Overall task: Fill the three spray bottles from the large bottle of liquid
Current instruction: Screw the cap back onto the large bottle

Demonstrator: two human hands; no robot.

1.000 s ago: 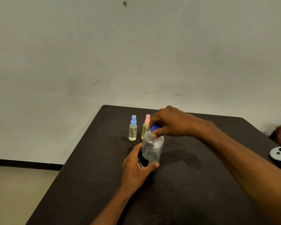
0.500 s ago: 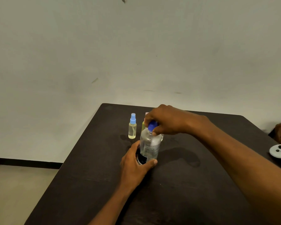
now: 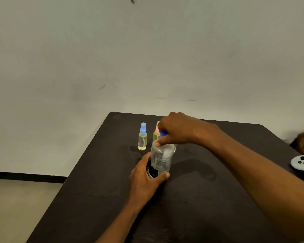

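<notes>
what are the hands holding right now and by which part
Both hold the large bottle: the left hand grips its lower body, the right hand grips its blue cap.

You're in a plain indoor room. Your dark table (image 3: 200, 207) stands by a bare, scuffed wall (image 3: 147, 50). A white controller (image 3: 301, 164) lies on it.

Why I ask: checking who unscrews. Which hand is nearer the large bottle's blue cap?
Right. The right hand pinches the blue cap from above, while the left hand grips the large bottle low down, near its base.
</notes>
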